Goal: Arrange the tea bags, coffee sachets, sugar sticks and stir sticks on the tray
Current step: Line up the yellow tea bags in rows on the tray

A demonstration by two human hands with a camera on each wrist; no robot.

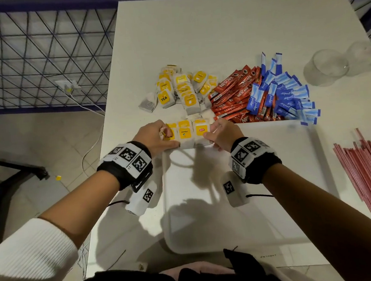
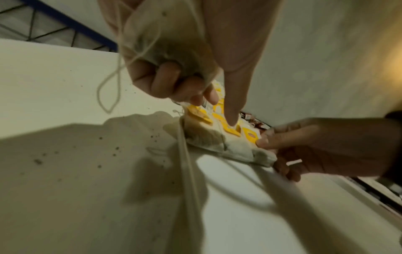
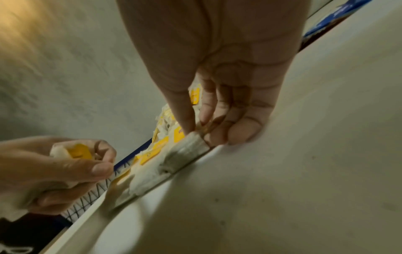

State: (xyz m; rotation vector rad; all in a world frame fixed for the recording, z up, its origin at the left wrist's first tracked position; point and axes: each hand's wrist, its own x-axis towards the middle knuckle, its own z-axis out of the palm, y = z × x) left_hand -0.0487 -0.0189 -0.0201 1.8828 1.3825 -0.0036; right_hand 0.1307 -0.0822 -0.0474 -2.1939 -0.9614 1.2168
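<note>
Head view: left hand (image 1: 155, 136) grips a tea bag (image 2: 165, 43); right hand (image 1: 224, 133) pinches the tea bag row (image 1: 188, 134) at the tray (image 1: 231, 225) edge.

"NESCAFE CLASSIC" on red sachets (image 1: 231, 92); "equal" on blue sticks (image 1: 285, 92); "TEA", probably "Lipton", on tea-bag tags (image 1: 164, 97).

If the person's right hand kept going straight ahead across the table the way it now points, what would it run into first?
Most likely the heap of red coffee sachets, which lies just beyond the right hand on the white table. The loose yellow-tagged tea bags sit slightly to its left. Depth is hard to judge.
</note>
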